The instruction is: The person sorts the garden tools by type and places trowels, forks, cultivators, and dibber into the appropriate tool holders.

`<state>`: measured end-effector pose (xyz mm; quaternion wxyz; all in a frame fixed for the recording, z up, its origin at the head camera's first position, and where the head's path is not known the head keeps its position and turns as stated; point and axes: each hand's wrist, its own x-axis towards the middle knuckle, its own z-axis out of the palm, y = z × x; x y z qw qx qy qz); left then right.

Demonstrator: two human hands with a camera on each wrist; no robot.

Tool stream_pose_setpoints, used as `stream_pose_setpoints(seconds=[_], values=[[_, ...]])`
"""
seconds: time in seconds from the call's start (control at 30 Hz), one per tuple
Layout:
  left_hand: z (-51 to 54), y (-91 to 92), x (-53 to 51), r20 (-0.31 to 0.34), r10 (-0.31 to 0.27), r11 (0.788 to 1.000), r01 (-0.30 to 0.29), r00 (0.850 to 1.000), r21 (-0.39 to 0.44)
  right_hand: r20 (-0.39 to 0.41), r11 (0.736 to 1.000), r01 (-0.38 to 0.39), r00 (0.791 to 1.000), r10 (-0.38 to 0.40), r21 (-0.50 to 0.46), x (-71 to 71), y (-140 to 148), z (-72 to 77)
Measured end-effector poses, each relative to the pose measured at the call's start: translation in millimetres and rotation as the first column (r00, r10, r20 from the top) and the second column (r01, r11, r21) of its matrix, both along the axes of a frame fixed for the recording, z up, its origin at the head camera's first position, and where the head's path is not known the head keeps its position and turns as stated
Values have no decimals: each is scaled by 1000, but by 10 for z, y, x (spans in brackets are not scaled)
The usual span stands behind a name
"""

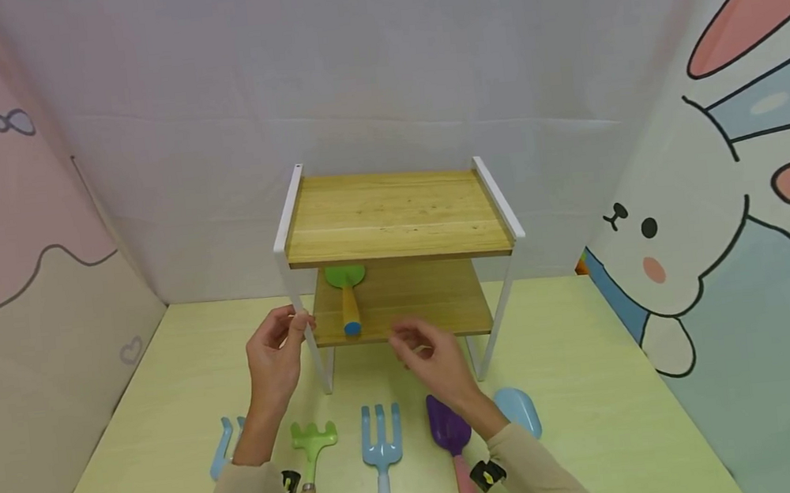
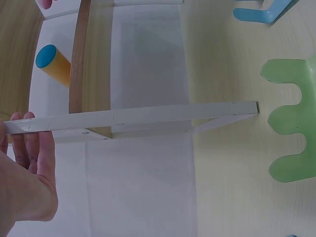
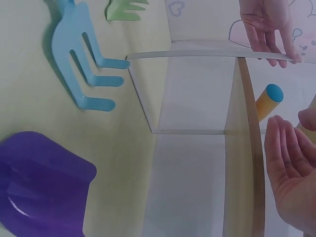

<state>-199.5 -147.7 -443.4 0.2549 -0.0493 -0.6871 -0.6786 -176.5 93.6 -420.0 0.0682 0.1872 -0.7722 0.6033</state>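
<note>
My left hand [image 1: 278, 353] holds the white left front post [image 1: 312, 346] of a two-tier wooden shelf [image 1: 392, 215], fingers and thumb on either side of it. On the lower board [image 1: 414, 300] lies a toy shovel with a green blade [image 1: 345, 275] and an orange handle [image 2: 58, 66] capped in blue. My right hand [image 1: 437, 357] hovers by the front edge of that board, right of the handle, its fingers loosely bent and holding nothing. In the right wrist view its fingers [image 3: 284, 148] are apart from the handle.
Along the table's front lie a blue claw tool [image 1: 222, 450] partly behind my left arm, a green rake [image 1: 312, 445], a light-blue fork [image 1: 382, 450], a purple trowel [image 1: 448, 428] and a light-blue scoop [image 1: 519, 409] partly behind my right arm. Fabric walls [image 1: 363, 67] enclose the table.
</note>
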Motion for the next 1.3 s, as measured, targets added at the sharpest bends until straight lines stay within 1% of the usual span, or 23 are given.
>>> stream_pose_setpoints(seconds=[0.1,0.2,0.3,0.43,0.63,0.77,1.1,1.3], values=[[-7,1,-1,-1,-3,1000,3,1000,3,8,999,23,1000,-23,23,-22,46,-139],[-12,-1,-3,-2,-2,1000,2,1000,1,-12,999,26,1000,-26,33,-49,101,-277],[-10,-1,-4,-3,0,1000,0,1000,-2,-43,999,12,999,-11,37,-46,162,-349],[-11,-2,1,-1,2,1000,-2,1000,-3,-77,998,0,997,4,58,9,247,-382],[1,2,7,8,7,1000,-7,1000,0,-59,994,25,998,-19,106,89,348,-397],[7,11,9,4,7,1000,-7,1000,1,-60,994,27,998,-20,107,125,410,-419],[-5,13,10,10,4,1000,-4,1000,-2,-13,992,21,1000,-20,126,230,561,-480],[-4,15,4,-4,2,1000,-2,1000,0,22,990,23,999,-27,142,279,648,-531]])
